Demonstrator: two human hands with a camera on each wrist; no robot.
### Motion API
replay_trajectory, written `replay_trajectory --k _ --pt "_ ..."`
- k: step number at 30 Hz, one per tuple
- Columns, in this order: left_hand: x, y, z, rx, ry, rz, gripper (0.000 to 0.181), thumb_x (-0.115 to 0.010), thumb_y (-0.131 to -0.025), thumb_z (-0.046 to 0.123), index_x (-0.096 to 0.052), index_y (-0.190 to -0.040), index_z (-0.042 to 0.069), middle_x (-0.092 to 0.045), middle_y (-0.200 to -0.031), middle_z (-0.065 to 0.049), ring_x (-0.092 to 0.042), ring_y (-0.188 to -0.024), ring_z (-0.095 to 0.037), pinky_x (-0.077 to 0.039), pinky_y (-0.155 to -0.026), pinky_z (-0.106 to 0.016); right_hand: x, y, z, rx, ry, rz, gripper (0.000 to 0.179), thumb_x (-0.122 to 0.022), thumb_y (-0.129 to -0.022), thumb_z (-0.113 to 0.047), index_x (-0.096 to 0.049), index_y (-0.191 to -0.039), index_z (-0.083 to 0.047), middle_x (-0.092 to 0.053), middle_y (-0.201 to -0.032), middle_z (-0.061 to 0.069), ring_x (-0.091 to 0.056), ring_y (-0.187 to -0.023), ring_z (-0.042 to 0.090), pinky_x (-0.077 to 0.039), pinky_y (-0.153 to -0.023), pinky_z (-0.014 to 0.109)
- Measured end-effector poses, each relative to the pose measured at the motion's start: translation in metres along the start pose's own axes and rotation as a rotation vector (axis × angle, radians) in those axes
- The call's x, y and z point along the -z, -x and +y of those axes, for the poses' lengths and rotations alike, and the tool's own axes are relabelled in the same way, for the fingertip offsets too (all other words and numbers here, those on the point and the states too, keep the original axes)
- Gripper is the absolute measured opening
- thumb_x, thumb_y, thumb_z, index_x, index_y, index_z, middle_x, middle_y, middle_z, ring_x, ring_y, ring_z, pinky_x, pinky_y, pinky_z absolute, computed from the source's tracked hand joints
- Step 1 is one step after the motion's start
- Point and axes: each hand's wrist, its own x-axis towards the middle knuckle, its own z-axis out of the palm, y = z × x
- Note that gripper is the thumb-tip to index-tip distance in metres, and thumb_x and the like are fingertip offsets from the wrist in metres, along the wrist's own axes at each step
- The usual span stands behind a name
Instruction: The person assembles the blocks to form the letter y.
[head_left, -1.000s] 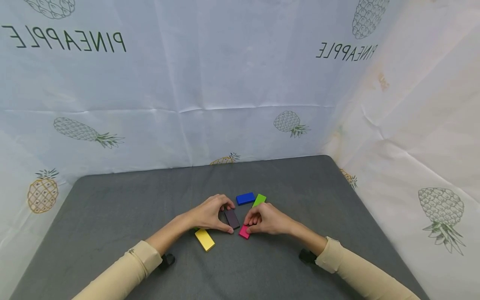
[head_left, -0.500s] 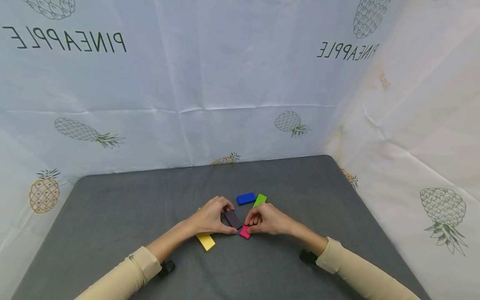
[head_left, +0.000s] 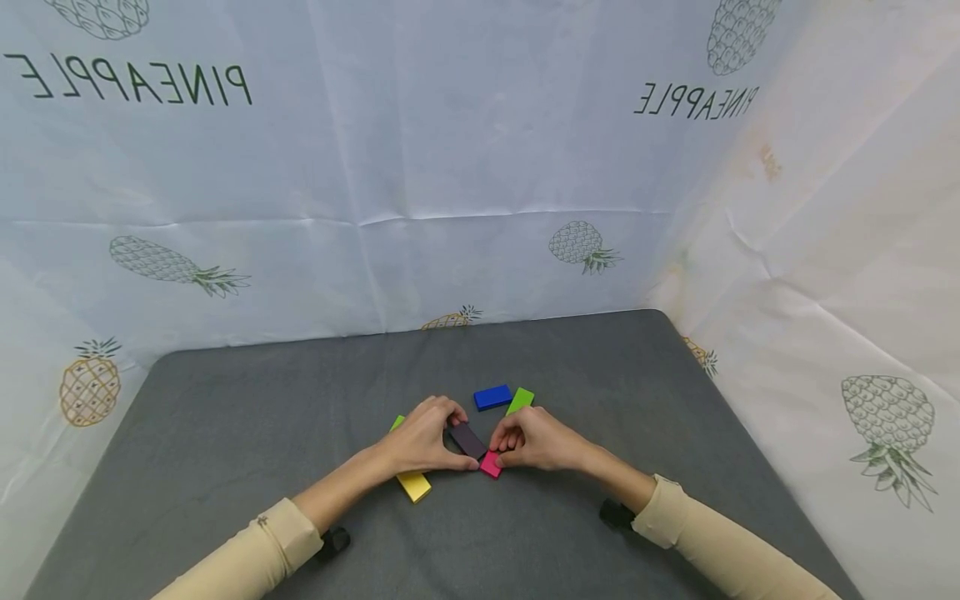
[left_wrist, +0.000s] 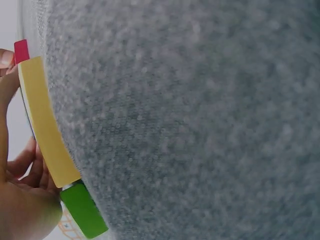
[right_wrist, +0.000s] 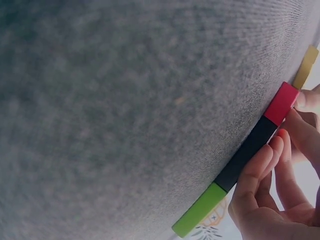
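Left hand (head_left: 422, 437) pinching dark block (head_left: 468, 440), right hand (head_left: 542, 438) pinching pink block (head_left: 490, 467); hands close together, blocks seemingly touching.

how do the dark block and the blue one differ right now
Hold: the dark block sits between the thumb and fingers of the left hand; no hand touches the blue block.
Angle: in the head view, the dark block slants down to the right, while the blue block lies nearly crosswise.
Place: the blue block is farther from the person than the dark block.
Shared: both are flat, oblong blocks.
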Motion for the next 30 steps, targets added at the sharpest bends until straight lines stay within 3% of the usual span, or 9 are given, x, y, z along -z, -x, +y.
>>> replay_trajectory --k 3,8,16,22,30 --pt "0.002 0.000 0.000 -0.004 0.011 -0.018 0.064 -0.096 -0.078 0.050 -0.072 -0.119 0.008 -0.069 -0.108 -0.003 -0.058 -0.097 -0.014 -0.050 -0.086 -0.028 0.000 0.000 0.000 0.000 0.002 -0.001 0.009 -0.086 -0.091 -0.007 -0.081 -0.099 -0.008 -0.072 -0.085 -0.003 -0.060 -0.073 -0.002 -0.054 -0.068 0.018" --pt "0.013 -0.004 -0.009 -0.030 0.061 -0.099 0.064 -0.096 -0.080 0.047 -0.072 -0.124 0.007 -0.070 -0.110 -0.003 -0.059 -0.097 -0.012 -0.051 -0.086 -0.026 0.000 0.000 0.000 0.006 0.009 -0.001 0.010 -0.086 -0.091 -0.007 -0.081 -0.099 -0.009 -0.072 -0.085 -0.003 -0.060 -0.073 -0.002 -0.054 -0.069 0.018" --pt "0.028 -0.016 -0.031 -0.101 0.142 -0.234 0.046 -0.092 -0.090 0.028 -0.076 -0.127 0.008 -0.075 -0.113 -0.002 -0.063 -0.095 -0.007 -0.054 -0.087 -0.024 0.001 -0.001 0.000 0.012 0.011 -0.004 0.010 -0.086 -0.091 -0.007 -0.081 -0.099 -0.008 -0.073 -0.085 -0.003 -0.059 -0.074 -0.002 -0.053 -0.069 0.018" --pt "0.030 -0.018 -0.035 -0.121 0.196 -0.249 0.035 -0.089 -0.092 0.020 -0.078 -0.123 0.008 -0.077 -0.111 -0.005 -0.065 -0.095 -0.009 -0.057 -0.087 -0.025 0.000 -0.001 0.001 0.019 0.020 -0.002 0.010 -0.086 -0.091 -0.008 -0.081 -0.099 -0.009 -0.073 -0.086 -0.003 -0.059 -0.074 -0.003 -0.054 -0.069 0.018" --pt "0.032 -0.017 -0.034 -0.118 0.200 -0.244 0.031 -0.089 -0.092 0.019 -0.079 -0.119 0.008 -0.077 -0.108 -0.004 -0.064 -0.093 -0.007 -0.057 -0.085 -0.024 0.001 -0.002 -0.001 0.014 0.026 -0.004 0.010 -0.086 -0.091 -0.008 -0.081 -0.099 -0.009 -0.074 -0.086 -0.002 -0.059 -0.074 -0.004 -0.054 -0.070 0.018"
